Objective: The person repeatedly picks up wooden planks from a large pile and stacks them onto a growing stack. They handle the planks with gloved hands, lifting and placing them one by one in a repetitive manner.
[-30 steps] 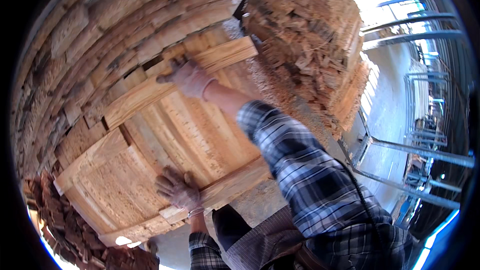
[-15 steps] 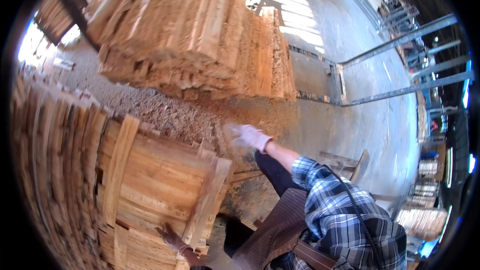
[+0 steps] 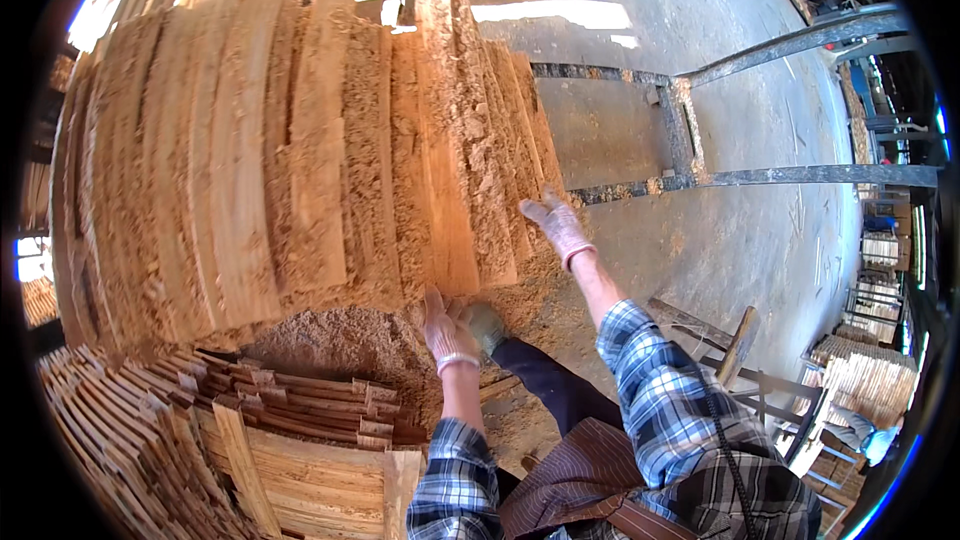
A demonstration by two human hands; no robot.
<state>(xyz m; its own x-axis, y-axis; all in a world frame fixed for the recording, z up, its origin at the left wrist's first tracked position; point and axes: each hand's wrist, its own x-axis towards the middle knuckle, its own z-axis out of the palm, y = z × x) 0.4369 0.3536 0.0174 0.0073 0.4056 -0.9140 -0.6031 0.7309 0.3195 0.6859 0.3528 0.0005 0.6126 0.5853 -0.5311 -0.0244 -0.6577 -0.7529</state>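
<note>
A large pile of rough planks (image 3: 225,160), coated in sawdust, fills the upper left. My left hand (image 3: 450,338), in a pale glove, is at the near end of a smoother orange-brown plank (image 3: 445,210) on top. Its fingers stretch up to that end; I cannot make out a grip around the wood. At the pile's right side my right hand (image 3: 560,230), also gloved, reaches forward with thumb and fingers apart and nothing in it. Loose sawdust lies thick on the planks between both hands.
A second stack of boards (image 3: 300,450) stands low on the left. Sawdust (image 3: 340,340) covers the ground between the stacks. A metal frame (image 3: 685,135) extends right over the concrete floor (image 3: 760,240). A wooden piece (image 3: 738,345) lies beside my right arm. My shoe (image 3: 485,328) is below the pile.
My left hand has left the lower board stack and come up to the pile's near edge. My right hand has reached farther forward and right. The view has shifted toward the pile.
</note>
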